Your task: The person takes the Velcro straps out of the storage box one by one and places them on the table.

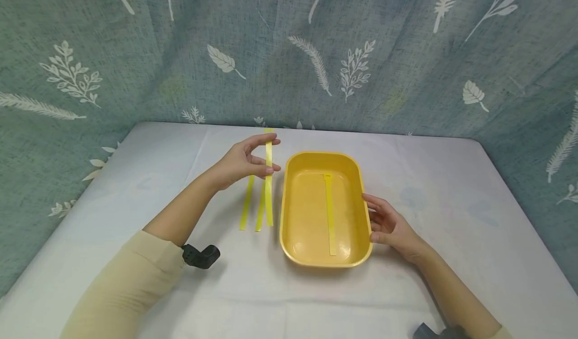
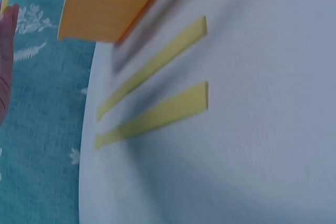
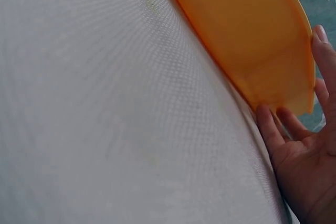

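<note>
Between its thumb and fingers my left hand (image 1: 246, 161) pinches a flat yellow strip (image 1: 269, 198) with a wider top end, held up to the left of a yellow tray (image 1: 289, 228). At the left edge of the left wrist view, part of that hand (image 2: 7, 51) shows with the strip's tip. Two similar strips (image 2: 152, 114) lie side by side on the cloth below. Another strip (image 1: 330, 213) with a wider head lies inside the tray. My right hand (image 1: 395, 228) touches the tray's right outer wall (image 3: 247, 35), its fingers loosely spread and the thumb near the rim.
A white cloth (image 1: 217, 304) covers the table. Behind it hangs a blue-green curtain (image 1: 271, 68) with white leaf prints. A black wrist device (image 1: 200, 257) is on the left forearm, and another (image 1: 438, 332) is partly visible on the right.
</note>
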`<action>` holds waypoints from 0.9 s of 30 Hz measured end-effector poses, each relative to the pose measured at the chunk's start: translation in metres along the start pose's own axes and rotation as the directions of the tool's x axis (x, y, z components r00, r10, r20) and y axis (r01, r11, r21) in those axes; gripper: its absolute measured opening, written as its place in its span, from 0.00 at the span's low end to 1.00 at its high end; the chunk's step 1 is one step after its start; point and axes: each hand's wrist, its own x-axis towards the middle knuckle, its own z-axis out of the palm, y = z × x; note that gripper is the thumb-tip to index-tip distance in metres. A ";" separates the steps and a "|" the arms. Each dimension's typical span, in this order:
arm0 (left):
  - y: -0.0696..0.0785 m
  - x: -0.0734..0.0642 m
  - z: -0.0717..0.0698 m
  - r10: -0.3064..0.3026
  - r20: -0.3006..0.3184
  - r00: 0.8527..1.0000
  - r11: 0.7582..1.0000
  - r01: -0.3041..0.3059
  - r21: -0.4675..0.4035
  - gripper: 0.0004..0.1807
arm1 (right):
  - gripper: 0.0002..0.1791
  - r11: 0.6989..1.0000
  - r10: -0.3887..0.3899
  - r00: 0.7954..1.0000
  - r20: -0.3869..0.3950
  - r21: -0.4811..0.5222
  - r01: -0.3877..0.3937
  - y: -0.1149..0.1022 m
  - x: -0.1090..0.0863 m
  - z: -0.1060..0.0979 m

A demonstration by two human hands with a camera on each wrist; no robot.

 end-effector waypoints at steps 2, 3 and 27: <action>-0.003 -0.006 -0.006 0.002 0.000 1.000 1.000 -0.002 -0.007 0.45 | 0.40 1.000 0.006 1.000 -0.006 -0.003 -0.006 0.000 0.000 0.000; -0.005 -0.009 -0.010 0.001 0.000 1.000 1.000 -0.001 -0.009 0.45 | 0.40 1.000 0.010 1.000 -0.009 -0.004 -0.010 0.000 0.000 0.001; -0.032 -0.053 -0.064 -0.154 -0.030 0.988 0.978 0.157 0.141 0.45 | 0.41 1.000 0.020 1.000 -0.021 -0.014 -0.020 -0.002 -0.001 0.001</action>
